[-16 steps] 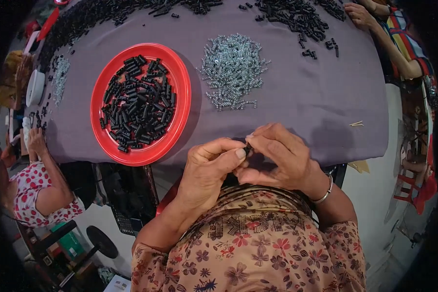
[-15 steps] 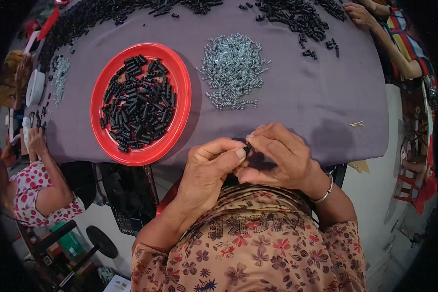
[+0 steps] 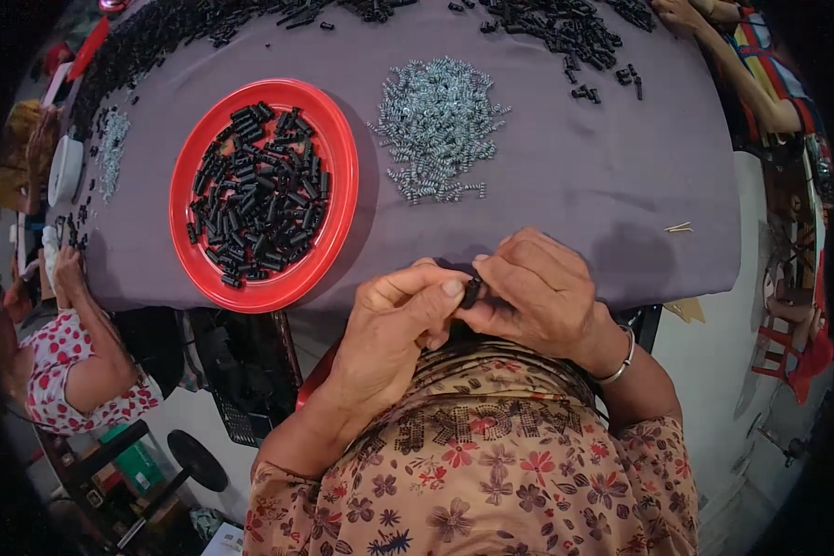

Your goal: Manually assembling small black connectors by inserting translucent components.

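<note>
Just in front of my body, at the table's near edge, my left hand [image 3: 400,310] pinches a small black plastic cylindrical part [image 3: 472,294] between thumb and forefinger. My right hand [image 3: 539,292], with a bracelet at the wrist, closes its fingertips on the other side of the same part. Both hands meet on it, and most of it is hidden by fingers. Ahead and to the left stands a red plate [image 3: 343,227] heaped with similar black parts [image 3: 259,190]. A pile of small metal springs [image 3: 438,125] lies straight ahead on the cloth.
The purple-grey cloth [image 3: 565,176] covers the table. More black parts [image 3: 565,37] lie along its far side, and another spring heap [image 3: 113,153] at far left. Two thin pins [image 3: 678,227] lie right. Co-workers' arms [image 3: 74,273] show at both sides. A black crate [image 3: 246,398] stands below left.
The black part shows more between my fingertips now, and my right fingers have shifted slightly around it. The view has moved a little; the plate and springs look unchanged.
</note>
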The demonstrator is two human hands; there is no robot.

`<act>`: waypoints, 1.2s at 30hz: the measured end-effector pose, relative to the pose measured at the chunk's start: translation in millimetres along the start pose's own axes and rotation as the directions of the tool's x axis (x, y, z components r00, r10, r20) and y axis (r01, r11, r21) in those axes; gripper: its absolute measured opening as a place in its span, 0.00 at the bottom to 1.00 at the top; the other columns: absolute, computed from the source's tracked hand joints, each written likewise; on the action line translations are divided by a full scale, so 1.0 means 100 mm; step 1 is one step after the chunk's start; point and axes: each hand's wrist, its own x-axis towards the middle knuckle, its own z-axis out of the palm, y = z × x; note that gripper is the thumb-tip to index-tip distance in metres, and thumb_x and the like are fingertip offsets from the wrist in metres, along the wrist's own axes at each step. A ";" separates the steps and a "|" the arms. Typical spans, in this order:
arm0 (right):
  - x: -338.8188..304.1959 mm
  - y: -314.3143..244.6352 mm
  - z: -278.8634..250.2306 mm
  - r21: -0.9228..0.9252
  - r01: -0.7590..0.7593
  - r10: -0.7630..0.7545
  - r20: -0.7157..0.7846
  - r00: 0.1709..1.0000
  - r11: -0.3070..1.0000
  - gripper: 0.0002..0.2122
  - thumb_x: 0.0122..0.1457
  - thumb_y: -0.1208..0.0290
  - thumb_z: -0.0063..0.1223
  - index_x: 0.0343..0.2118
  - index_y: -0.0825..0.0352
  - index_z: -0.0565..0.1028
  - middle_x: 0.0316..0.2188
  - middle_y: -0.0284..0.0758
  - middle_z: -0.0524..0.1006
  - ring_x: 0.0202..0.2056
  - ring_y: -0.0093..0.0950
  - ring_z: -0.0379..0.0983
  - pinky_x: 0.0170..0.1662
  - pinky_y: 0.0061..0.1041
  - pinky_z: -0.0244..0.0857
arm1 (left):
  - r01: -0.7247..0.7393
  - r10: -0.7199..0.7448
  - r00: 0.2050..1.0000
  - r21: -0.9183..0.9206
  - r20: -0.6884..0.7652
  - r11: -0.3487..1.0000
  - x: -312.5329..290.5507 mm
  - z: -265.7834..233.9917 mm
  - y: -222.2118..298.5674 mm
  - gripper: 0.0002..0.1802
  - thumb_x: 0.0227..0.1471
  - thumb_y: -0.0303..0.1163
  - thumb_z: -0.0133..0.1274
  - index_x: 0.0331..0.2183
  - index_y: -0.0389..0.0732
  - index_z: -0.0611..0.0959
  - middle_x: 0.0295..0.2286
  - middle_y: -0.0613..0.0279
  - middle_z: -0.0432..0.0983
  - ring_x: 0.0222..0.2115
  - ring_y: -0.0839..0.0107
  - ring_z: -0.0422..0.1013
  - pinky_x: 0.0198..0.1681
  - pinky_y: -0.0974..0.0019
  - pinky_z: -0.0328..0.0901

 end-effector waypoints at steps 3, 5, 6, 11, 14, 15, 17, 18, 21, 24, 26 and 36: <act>0.02 0.00 -0.03 -0.004 -0.016 0.016 0.026 1.000 1.000 0.19 0.37 0.75 0.68 0.32 0.75 0.71 0.17 0.33 0.68 0.18 0.29 0.68 0.23 0.25 0.65 | -0.005 0.005 0.998 -0.007 0.060 1.000 0.01 -0.03 -0.01 0.08 0.53 0.27 0.52 0.33 0.33 0.81 0.23 0.71 0.67 0.19 0.84 0.59 0.22 0.79 0.54; 0.00 0.01 -0.02 0.028 -0.025 0.024 0.018 1.000 0.999 0.20 0.38 0.74 0.69 0.33 0.74 0.72 0.17 0.32 0.68 0.18 0.28 0.68 0.23 0.25 0.66 | 0.022 -0.020 0.997 -0.021 0.080 1.000 0.03 -0.07 -0.04 0.08 0.53 0.27 0.52 0.34 0.34 0.81 0.23 0.71 0.68 0.19 0.84 0.60 0.22 0.79 0.54; -0.01 0.02 -0.01 0.029 -0.025 0.025 0.020 0.999 0.999 0.20 0.38 0.74 0.69 0.33 0.74 0.72 0.17 0.32 0.68 0.18 0.28 0.68 0.23 0.25 0.66 | 0.049 -0.045 0.994 -0.036 0.101 0.998 0.03 -0.09 -0.04 0.08 0.53 0.27 0.51 0.34 0.34 0.80 0.23 0.70 0.69 0.19 0.84 0.60 0.22 0.79 0.55; -0.03 0.02 0.04 0.167 -0.045 0.051 -0.035 0.998 0.985 0.17 0.39 0.74 0.65 0.32 0.75 0.72 0.17 0.34 0.67 0.18 0.28 0.66 0.21 0.24 0.61 | 0.090 -0.080 0.986 -0.066 0.147 0.994 0.05 -0.09 -0.01 0.07 0.54 0.28 0.51 0.32 0.34 0.80 0.22 0.69 0.70 0.19 0.83 0.61 0.22 0.79 0.56; -0.01 0.03 -0.01 0.135 -0.050 0.049 0.013 0.999 0.990 0.20 0.41 0.70 0.68 0.34 0.74 0.72 0.17 0.32 0.68 0.19 0.27 0.68 0.25 0.27 0.67 | 0.062 -0.051 0.989 -0.079 0.136 0.995 0.03 -0.03 0.02 0.06 0.53 0.27 0.52 0.31 0.34 0.79 0.23 0.69 0.70 0.19 0.83 0.62 0.22 0.79 0.57; -0.01 0.03 -0.01 0.135 -0.050 0.048 0.015 0.999 0.990 0.20 0.41 0.70 0.68 0.34 0.74 0.72 0.17 0.32 0.68 0.19 0.27 0.68 0.25 0.27 0.67 | 0.029 -0.021 0.991 -0.065 0.133 0.997 0.03 -0.02 0.02 0.05 0.53 0.26 0.52 0.30 0.33 0.79 0.22 0.69 0.70 0.19 0.83 0.62 0.22 0.79 0.57; 0.00 0.02 -0.01 0.136 -0.031 0.030 0.012 0.999 0.990 0.20 0.41 0.71 0.68 0.34 0.73 0.72 0.16 0.32 0.68 0.18 0.27 0.68 0.24 0.27 0.67 | 0.031 -0.022 0.990 -0.060 0.136 0.998 0.03 -0.04 0.00 0.05 0.53 0.25 0.52 0.30 0.33 0.79 0.23 0.68 0.70 0.19 0.83 0.62 0.22 0.79 0.57; 0.00 0.01 -0.01 0.137 -0.033 0.032 0.013 0.999 0.990 0.20 0.41 0.71 0.68 0.34 0.73 0.72 0.16 0.32 0.68 0.18 0.27 0.68 0.24 0.27 0.67 | 0.032 -0.025 0.990 -0.053 0.140 0.998 0.03 -0.06 -0.01 0.05 0.52 0.25 0.52 0.31 0.33 0.79 0.23 0.68 0.70 0.19 0.83 0.62 0.22 0.79 0.57; 0.00 -0.02 -0.01 0.110 -0.055 0.053 0.028 0.998 0.992 0.18 0.39 0.74 0.68 0.33 0.74 0.72 0.16 0.31 0.67 0.17 0.26 0.67 0.23 0.25 0.66 | 0.013 -0.005 0.989 -0.054 0.146 0.998 0.04 -0.04 -0.02 0.04 0.52 0.24 0.52 0.30 0.32 0.79 0.23 0.68 0.68 0.18 0.83 0.62 0.21 0.79 0.57; 0.04 -0.07 -0.04 0.082 -0.081 0.074 0.078 0.994 0.993 0.17 0.37 0.77 0.66 0.30 0.75 0.72 0.15 0.31 0.65 0.16 0.26 0.65 0.21 0.23 0.64 | -0.004 0.005 0.996 -0.016 0.092 1.000 0.02 -0.03 -0.02 0.04 0.52 0.23 0.52 0.28 0.32 0.79 0.23 0.69 0.67 0.18 0.83 0.62 0.21 0.79 0.56; 0.06 -0.09 -0.06 0.061 -0.097 0.090 0.112 0.990 0.993 0.15 0.36 0.79 0.65 0.29 0.76 0.72 0.15 0.32 0.65 0.16 0.26 0.64 0.19 0.22 0.62 | -0.003 0.003 0.997 0.003 0.071 1.000 0.02 -0.01 -0.01 0.04 0.51 0.23 0.52 0.28 0.32 0.80 0.23 0.69 0.66 0.18 0.83 0.62 0.21 0.79 0.56; 0.04 -0.12 -0.08 0.086 -0.093 0.074 0.204 0.976 0.992 0.11 0.43 0.78 0.60 0.29 0.74 0.70 0.21 0.36 0.66 0.21 0.31 0.66 0.23 0.27 0.62 | -0.005 0.003 0.999 0.065 0.037 0.998 0.03 -0.01 -0.02 0.04 0.52 0.23 0.52 0.28 0.33 0.80 0.22 0.68 0.68 0.18 0.84 0.63 0.21 0.80 0.58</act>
